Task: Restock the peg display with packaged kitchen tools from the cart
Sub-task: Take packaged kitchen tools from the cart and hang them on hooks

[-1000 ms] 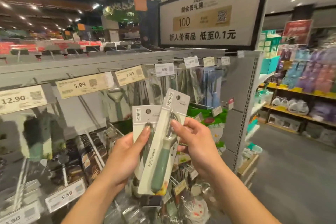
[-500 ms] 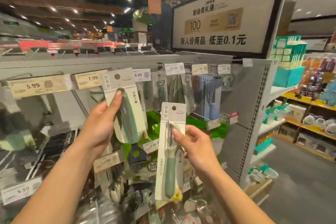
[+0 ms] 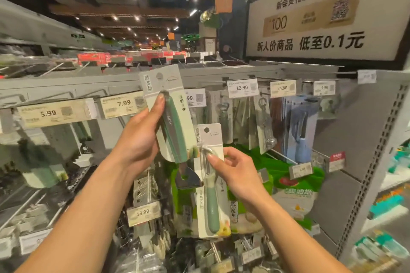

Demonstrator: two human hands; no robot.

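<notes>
Left hand (image 3: 142,139) grips scraper pack (image 3: 155,83) mid-card, high, hang-hole free, likely for peg by 7.99 tag (image 3: 123,103). Right hand (image 3: 235,173) pinches peeler pack (image 3: 211,208) lower, probably next.

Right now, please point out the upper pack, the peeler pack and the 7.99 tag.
upper pack (image 3: 176,124), head view, green handle
peeler pack (image 3: 212,206), head view, green handle
7.99 tag (image 3: 123,102), head view, printed price

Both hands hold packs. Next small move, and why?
Probably push the left hand forward to hook the raised pack onto a peg of the top rail: its hang hole is at rail height; the right hand holds the peeler pack lower.
</notes>
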